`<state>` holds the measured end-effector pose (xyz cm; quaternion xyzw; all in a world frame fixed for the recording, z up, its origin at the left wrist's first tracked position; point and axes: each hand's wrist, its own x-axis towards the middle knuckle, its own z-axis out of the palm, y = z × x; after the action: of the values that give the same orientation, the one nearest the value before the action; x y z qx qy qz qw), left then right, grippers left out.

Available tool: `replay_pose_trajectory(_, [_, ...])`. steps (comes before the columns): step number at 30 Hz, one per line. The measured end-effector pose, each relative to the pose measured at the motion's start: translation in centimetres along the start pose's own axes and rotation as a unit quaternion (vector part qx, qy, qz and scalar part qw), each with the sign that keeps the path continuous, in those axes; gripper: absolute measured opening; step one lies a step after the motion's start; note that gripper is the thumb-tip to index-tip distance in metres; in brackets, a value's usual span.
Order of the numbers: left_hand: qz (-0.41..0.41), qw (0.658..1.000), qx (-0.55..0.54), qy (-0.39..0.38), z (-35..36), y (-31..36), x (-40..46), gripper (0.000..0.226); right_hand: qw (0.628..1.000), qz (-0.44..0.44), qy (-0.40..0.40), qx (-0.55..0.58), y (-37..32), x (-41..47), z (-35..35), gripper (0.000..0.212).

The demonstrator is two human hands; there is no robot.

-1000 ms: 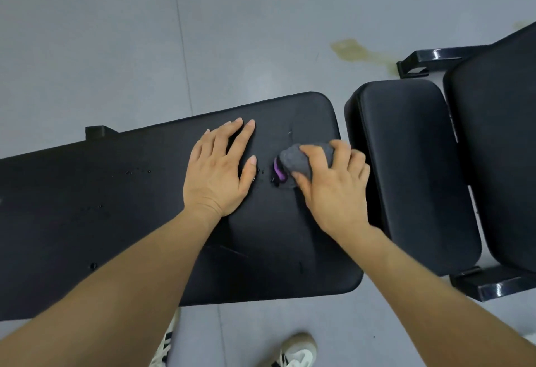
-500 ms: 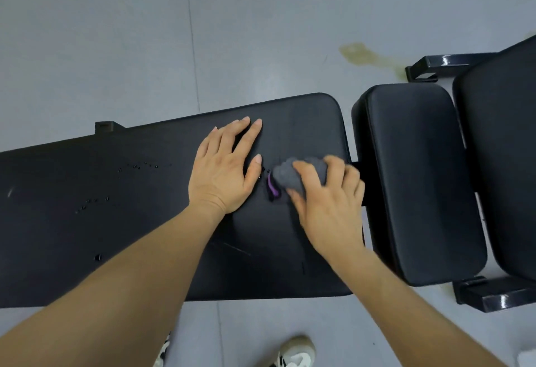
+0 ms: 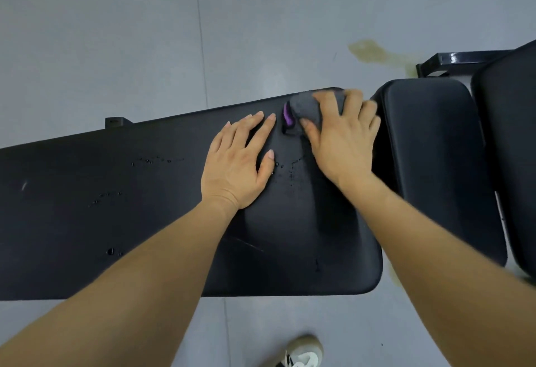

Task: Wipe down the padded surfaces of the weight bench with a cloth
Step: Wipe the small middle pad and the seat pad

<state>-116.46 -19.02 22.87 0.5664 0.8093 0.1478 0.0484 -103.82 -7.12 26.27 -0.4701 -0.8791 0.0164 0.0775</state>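
The right hand (image 3: 342,137) grips the bunched cloth (image 3: 307,108) at the long pad's (image 3: 145,207) far corner; the left hand (image 3: 237,163) lies spread flat beside it. Best press evenly, sweeping toward the droplets (image 3: 150,160).

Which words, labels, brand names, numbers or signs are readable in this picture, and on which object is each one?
None can be read. The long bench pad, the seat pad, the grey cloth with its purple edge, and the floor show no text. The shoe has dark stripes only, no lettering.
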Motion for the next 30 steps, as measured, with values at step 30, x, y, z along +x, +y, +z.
replay_pose_trajectory(30, [-0.004,1.000,0.006,-0.009,0.1,0.1,0.1,0.055,0.997,0.058,-0.052,-0.022,-0.2,2.7,-0.5,0.042])
